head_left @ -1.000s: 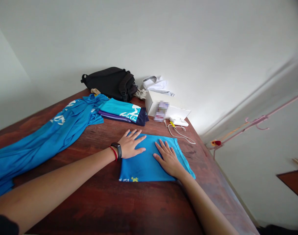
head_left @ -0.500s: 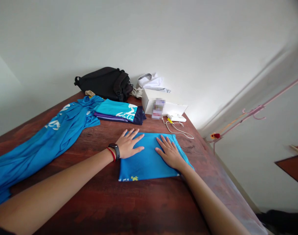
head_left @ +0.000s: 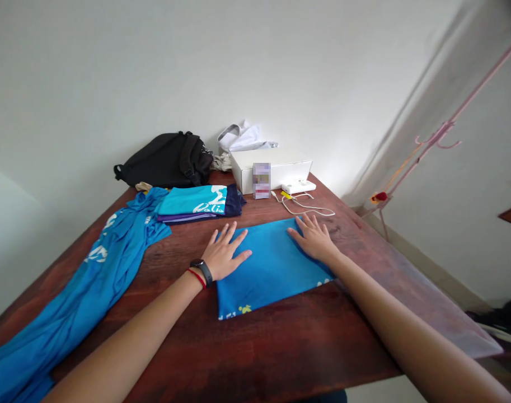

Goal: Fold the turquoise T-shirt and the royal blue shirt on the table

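Note:
A blue folded shirt [head_left: 272, 263] lies flat on the dark red wooden table [head_left: 255, 358], with bits of white and yellow print along its near edge. My left hand [head_left: 225, 252] rests open on the shirt's left side, fingers spread; a black watch and a red cord circle that wrist. On the right side of the cloth my right hand [head_left: 314, 239] lies flat, its fingers stretched towards the far right corner. Beyond my left hand is a stack of folded shirts [head_left: 192, 201], turquoise on top with purple and navy below.
Along the left stretches a crumpled blue garment [head_left: 87, 285]. At the back are a black backpack [head_left: 167, 159], a white cloth [head_left: 247, 136], a white box [head_left: 280, 162], a blurred small packet [head_left: 262, 180] and a white power strip [head_left: 299, 186] with its cable. A pink rack [head_left: 444, 131] stands at right.
My right hand has slid right to the shirt's far right part, and the cloth there now lies spread wider with more print showing. My left hand stays on the left side. The view has shifted.

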Demonstrator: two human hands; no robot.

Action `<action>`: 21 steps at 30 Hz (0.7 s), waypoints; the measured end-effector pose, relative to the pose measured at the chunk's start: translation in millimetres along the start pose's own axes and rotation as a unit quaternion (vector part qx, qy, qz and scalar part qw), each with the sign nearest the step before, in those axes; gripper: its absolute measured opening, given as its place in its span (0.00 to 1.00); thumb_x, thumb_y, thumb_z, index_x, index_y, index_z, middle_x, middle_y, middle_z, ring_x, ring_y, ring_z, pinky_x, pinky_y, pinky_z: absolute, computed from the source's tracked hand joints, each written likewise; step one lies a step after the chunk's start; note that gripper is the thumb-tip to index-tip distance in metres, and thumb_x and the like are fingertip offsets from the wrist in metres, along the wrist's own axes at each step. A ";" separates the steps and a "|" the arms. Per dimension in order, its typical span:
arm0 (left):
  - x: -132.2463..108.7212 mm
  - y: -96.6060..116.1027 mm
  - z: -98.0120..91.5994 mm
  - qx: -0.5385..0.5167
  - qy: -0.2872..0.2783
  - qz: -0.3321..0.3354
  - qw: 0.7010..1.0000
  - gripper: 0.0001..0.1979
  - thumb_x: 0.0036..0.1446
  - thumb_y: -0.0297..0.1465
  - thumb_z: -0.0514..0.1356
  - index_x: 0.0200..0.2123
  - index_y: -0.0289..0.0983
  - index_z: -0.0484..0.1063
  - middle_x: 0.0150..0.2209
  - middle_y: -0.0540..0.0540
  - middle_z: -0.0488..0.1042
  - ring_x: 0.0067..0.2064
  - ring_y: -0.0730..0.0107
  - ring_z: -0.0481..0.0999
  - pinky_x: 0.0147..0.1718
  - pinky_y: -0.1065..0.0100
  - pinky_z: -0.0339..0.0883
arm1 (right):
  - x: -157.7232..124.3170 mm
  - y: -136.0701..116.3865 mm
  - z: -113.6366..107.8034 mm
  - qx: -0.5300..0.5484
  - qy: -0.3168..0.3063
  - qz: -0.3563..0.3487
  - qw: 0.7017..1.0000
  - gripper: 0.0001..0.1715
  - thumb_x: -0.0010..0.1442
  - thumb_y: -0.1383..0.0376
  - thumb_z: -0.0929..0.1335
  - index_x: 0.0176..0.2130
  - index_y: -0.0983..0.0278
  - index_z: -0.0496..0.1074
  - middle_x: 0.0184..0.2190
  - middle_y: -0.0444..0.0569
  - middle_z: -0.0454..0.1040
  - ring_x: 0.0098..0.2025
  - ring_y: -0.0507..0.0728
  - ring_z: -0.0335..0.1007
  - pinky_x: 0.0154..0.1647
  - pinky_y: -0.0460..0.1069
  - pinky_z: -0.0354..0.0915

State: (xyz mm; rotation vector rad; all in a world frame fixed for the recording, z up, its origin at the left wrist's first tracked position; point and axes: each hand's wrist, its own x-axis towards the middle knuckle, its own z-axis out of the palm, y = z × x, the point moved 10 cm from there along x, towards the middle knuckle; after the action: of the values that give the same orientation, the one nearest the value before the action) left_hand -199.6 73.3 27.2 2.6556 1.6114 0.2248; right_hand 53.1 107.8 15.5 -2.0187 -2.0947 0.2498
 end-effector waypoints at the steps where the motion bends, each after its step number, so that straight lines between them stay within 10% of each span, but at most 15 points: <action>1: -0.7 6.9 -5.3 -0.001 0.007 0.003 1.000 0.35 0.68 0.55 0.45 0.71 0.44 0.54 0.74 0.41 0.42 0.72 0.42 0.44 0.66 0.39 0.44 | -7.3 -17.1 -5.0 0.008 0.017 -0.042 0.999 0.40 0.70 0.45 0.55 0.71 0.64 0.54 0.74 0.54 0.42 0.74 0.71 0.31 0.70 0.72 0.38; 7: -15.2 79.3 -19.7 -0.042 0.051 0.078 0.995 0.34 0.71 0.50 0.41 0.73 0.38 0.44 0.73 0.41 0.44 0.73 0.53 0.42 0.68 0.46 0.47 | -78.5 -125.0 14.2 0.084 -0.051 -0.356 0.929 0.35 0.71 0.58 0.59 0.73 0.60 0.46 0.74 0.53 0.43 0.75 0.64 0.34 0.71 0.67 0.46; 21: -18.9 71.7 6.3 0.000 0.026 0.053 0.998 0.34 0.69 0.52 0.44 0.72 0.44 0.47 0.72 0.42 0.49 0.72 0.48 0.48 0.66 0.40 0.50 | -61.2 -101.3 33.2 0.035 -0.092 -0.311 0.945 0.35 0.72 0.51 0.56 0.72 0.59 0.48 0.73 0.51 0.43 0.74 0.67 0.34 0.70 0.70 0.42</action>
State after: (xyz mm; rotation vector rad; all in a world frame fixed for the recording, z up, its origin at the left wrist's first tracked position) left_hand -144.2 23.6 26.0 2.7615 1.4859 0.2995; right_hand -51.4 43.5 8.8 -1.2371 -2.6618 0.3979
